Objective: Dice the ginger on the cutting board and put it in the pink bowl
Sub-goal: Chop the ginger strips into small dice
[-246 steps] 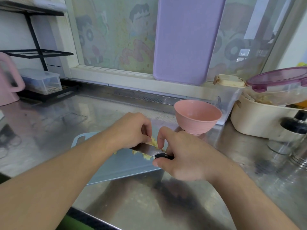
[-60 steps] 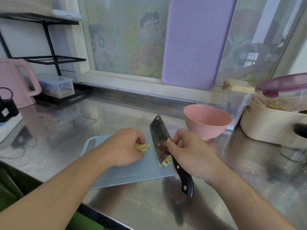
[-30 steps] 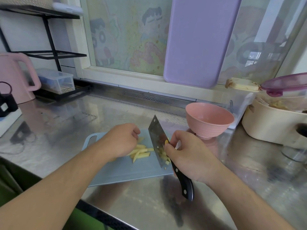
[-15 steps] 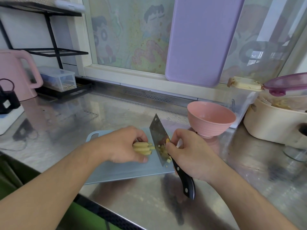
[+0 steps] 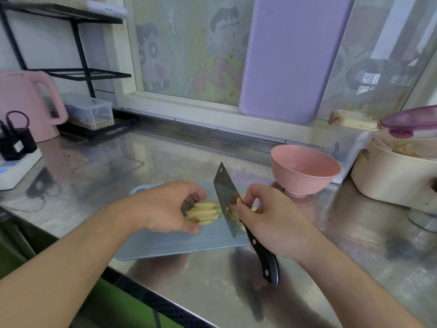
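Pale yellow ginger strips lie bunched side by side on the light blue cutting board. My left hand holds the bunch between curled fingers and thumb. My right hand grips a cleaver with a black handle, pinching the blade near its heel. The blade stands edge-down on the board at the right ends of the strips. Small cut ginger pieces lie to the right of the blade, partly hidden by my right hand. The pink bowl stands empty on the steel counter just beyond the board's right end.
A cream pot with a purple lid and a clear container stand at the right. A purple board leans on the window. At the left are a pink kettle, a black rack and a white scale.
My left hand gathered the scattered ginger strips into a tight bunch and pushed them against the cleaver blade. The cleaver stayed upright on the board in my right hand.
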